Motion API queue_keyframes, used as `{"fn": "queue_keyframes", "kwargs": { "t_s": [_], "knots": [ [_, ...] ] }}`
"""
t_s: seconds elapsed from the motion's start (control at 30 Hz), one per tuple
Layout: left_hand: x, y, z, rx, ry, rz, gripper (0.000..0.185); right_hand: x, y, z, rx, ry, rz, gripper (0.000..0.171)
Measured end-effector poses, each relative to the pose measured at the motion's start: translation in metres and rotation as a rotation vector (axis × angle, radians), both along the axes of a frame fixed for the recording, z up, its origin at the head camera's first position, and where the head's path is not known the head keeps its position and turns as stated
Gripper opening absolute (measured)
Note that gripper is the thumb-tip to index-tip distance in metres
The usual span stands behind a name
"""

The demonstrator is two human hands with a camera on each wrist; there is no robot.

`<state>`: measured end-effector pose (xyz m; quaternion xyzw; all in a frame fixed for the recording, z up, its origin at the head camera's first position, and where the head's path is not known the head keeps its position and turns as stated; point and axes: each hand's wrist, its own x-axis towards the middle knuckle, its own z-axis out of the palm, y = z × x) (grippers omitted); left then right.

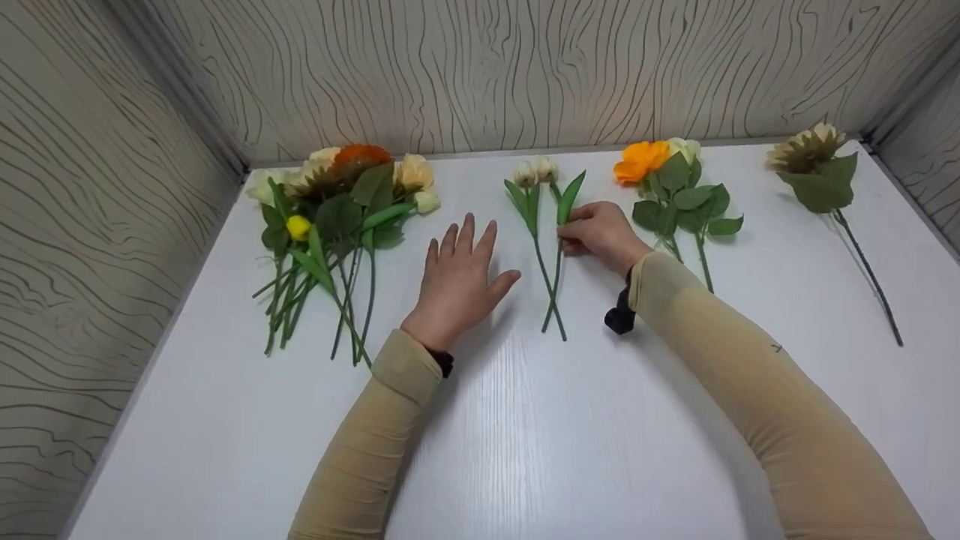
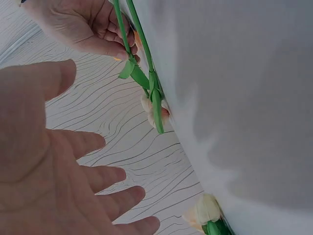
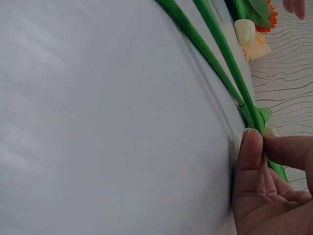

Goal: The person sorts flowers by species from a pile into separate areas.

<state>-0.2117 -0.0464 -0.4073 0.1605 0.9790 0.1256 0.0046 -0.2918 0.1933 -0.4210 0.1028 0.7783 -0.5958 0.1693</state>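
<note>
Two pale tulips lie at the table's middle with their stems crossed near the lower ends. My right hand [image 1: 600, 234] pinches the right tulip [image 1: 559, 259] on its stem, just below the leaf. In the right wrist view the thumb and forefinger [image 3: 252, 147] close on that green stem. The left tulip [image 1: 534, 225] lies beside it, untouched. My left hand [image 1: 459, 281] hovers or rests left of the tulips with fingers spread, holding nothing; the left wrist view shows its palm [image 2: 29, 181] bare.
A mixed heap of flowers [image 1: 341, 202] lies at the back left, stems toward me. Right of my right hand are an orange flower [image 1: 642, 161] and a whitish one [image 1: 684, 150] with leafy stems. A large flower [image 1: 814, 161] lies far right. A patterned wall [image 1: 480, 75] borders the back.
</note>
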Motion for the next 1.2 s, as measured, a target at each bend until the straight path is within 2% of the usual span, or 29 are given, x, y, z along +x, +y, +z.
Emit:
{"fn": "queue_keyframes", "kwargs": {
  "t_s": [0.2, 0.43, 0.7, 0.9, 1.07, 1.2],
  "knots": [
    [0.001, 0.0, 0.0, 0.031, -0.031, -0.041, 0.079, 0.001, 0.001, -0.001, 0.068, 0.03, 0.036, 0.033],
    [0.002, 0.001, 0.0, 0.044, -0.07, -0.052, 0.077, 0.002, 0.002, -0.001, 0.159, 0.048, 0.073, 0.027],
    [0.001, 0.002, 0.0, 0.031, -0.075, -0.055, 0.073, 0.007, 0.005, -0.001, 0.151, 0.097, 0.092, 0.029],
    [-0.001, 0.002, -0.001, 0.02, -0.065, -0.049, 0.07, 0.01, 0.005, 0.0, 0.139, 0.072, 0.098, 0.036],
    [-0.002, -0.003, -0.002, 0.045, -0.061, -0.038, 0.063, 0.013, 0.009, 0.0, 0.128, 0.067, 0.123, 0.045],
    [-0.002, -0.013, 0.0, 0.081, -0.03, -0.031, 0.051, 0.016, 0.013, 0.001, 0.117, 0.075, 0.126, 0.048]
  ]
}}
